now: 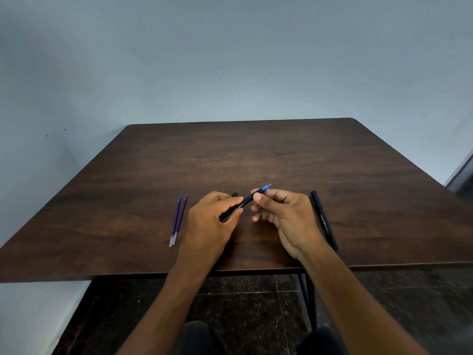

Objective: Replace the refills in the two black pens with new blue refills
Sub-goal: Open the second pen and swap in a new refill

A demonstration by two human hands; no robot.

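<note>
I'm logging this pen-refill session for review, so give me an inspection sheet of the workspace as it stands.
Surface: dark wooden table, set against the wall.
Job's things: one black pen held above the table, blue tip pointing away; second black pen lying capped at the right; two blue refills lying side by side at the left.
Clutter: a small dark object behind the left hand, too hidden to identify.
Hands: left hand grips the pen's barrel; right hand pinches its tip end.
Cables: nothing seen.
Surroundings: pale blue wall; dark tiled floor beneath.
</note>
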